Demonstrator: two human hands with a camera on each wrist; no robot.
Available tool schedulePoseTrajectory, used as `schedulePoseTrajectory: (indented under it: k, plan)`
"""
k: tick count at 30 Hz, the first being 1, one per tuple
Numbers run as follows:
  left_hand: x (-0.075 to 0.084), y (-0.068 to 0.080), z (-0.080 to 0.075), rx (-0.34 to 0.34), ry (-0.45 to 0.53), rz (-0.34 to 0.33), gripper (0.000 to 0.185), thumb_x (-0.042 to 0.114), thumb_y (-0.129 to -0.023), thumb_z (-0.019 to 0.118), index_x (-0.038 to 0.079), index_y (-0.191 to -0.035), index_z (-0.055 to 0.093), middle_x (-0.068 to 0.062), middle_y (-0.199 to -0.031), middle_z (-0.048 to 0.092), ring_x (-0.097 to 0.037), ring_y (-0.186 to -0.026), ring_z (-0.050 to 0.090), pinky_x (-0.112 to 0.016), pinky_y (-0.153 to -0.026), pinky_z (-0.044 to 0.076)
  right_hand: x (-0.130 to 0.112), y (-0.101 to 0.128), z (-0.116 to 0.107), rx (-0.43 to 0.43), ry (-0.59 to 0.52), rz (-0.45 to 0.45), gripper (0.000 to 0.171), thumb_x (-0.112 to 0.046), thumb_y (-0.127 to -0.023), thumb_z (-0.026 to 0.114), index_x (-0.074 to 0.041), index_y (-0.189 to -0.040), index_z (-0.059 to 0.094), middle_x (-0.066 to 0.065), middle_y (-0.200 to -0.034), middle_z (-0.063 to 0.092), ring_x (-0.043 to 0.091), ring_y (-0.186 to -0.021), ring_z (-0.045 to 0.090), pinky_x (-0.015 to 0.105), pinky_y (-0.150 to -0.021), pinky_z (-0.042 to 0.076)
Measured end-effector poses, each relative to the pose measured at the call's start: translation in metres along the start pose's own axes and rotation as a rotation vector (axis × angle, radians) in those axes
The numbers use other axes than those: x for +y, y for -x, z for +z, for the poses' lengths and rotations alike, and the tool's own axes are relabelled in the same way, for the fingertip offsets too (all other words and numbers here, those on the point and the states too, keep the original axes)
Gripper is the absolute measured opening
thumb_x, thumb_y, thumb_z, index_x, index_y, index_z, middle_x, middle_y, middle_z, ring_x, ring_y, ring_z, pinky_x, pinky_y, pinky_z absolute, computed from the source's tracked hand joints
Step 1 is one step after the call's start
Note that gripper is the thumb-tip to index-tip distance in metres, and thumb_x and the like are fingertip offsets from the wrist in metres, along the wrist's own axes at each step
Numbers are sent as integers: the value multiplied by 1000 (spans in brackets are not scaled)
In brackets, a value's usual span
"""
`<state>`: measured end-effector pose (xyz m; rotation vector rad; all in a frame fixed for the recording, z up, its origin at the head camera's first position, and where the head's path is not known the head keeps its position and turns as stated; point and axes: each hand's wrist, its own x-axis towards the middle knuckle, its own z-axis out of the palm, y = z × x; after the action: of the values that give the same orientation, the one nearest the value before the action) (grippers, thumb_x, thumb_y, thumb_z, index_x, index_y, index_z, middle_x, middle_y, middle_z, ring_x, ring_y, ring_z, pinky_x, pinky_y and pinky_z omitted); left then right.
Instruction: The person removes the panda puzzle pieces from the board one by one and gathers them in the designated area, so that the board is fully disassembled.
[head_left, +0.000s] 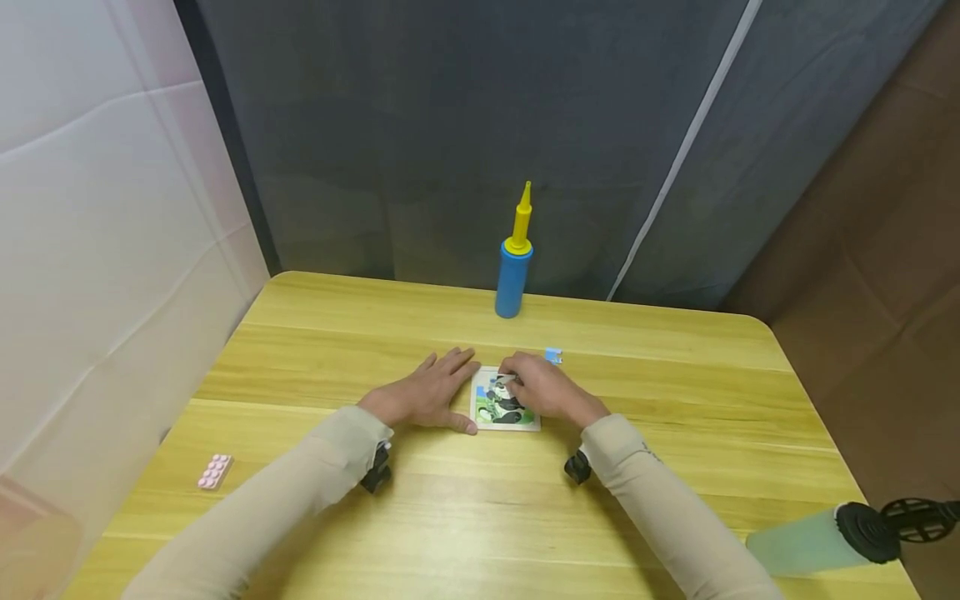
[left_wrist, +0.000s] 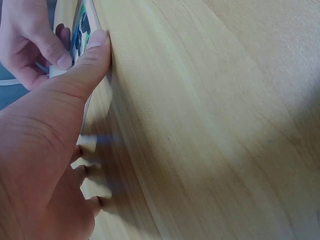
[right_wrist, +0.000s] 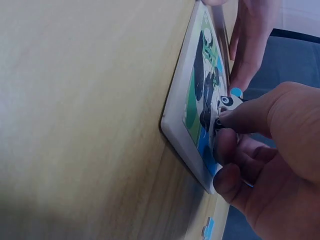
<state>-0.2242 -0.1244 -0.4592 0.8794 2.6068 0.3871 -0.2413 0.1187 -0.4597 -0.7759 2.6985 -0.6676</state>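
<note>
A small jigsaw puzzle in a white tray (head_left: 507,427) lies mid-table, its picture showing black-and-white pandas on green and blue. My left hand (head_left: 431,397) rests flat at the tray's left side, fingers spread and thumb at the near left corner. Over the upper right of the puzzle, my right hand (head_left: 546,387) pinches a puzzle piece (right_wrist: 228,101) with a panda's eye on it. In the right wrist view that piece is tilted above the tray, partly hidden by thumb and fingers. A loose blue puzzle piece (head_left: 553,356) lies on the table just beyond the right hand.
A blue hand pump (head_left: 512,283) with a yellow nozzle stands near the table's back edge. A pink toy brick (head_left: 215,472) lies at the left. At the near right lies a pale green bottle (head_left: 802,542) with a black lid. Dark curtain hangs behind the table.
</note>
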Motion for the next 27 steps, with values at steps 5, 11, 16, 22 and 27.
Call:
schedulePoseTrajectory:
  k: [5,11,16,22,27]
  plan:
    - [1,-1,0,-7,0,-1,111,65,-93,73,4,-170,22,-22,-180,10,-44,-168,10,-66,-135,11,0,0,1,-13,24,7,22,-6,-107,57,-3,-123,72,10,-109,70,18,-89,61,38,-84,57]
    - [0,-2,1,-10,4,0,111,64,-93,74,3,-169,22,-22,-180,9,-44,-168,9,-66,-135,11,-2,2,-1,-14,78,16,28,-7,-108,56,-2,-133,67,13,-120,72,21,-99,65,42,-92,59]
    - [0,-2,0,-3,2,-3,111,64,-92,74,3,-169,23,-21,-180,10,-44,-168,10,-66,-135,11,-1,3,-4,13,59,20,28,-12,-109,56,-5,-135,66,13,-129,73,25,-112,70,45,-99,60]
    - [0,-2,0,4,12,2,111,63,-92,76,2,-169,24,-23,-179,12,-45,-167,12,-67,-134,12,3,5,-13,63,-4,20,25,-13,-109,58,-9,-134,63,14,-126,75,25,-110,74,44,-94,61]
    - [-1,-3,0,5,21,-1,111,62,-92,76,3,-169,24,-23,-179,13,-45,-167,12,-67,-134,12,11,10,-23,110,-23,23,23,-12,-110,55,-10,-132,63,12,-126,76,23,-107,72,42,-92,60]
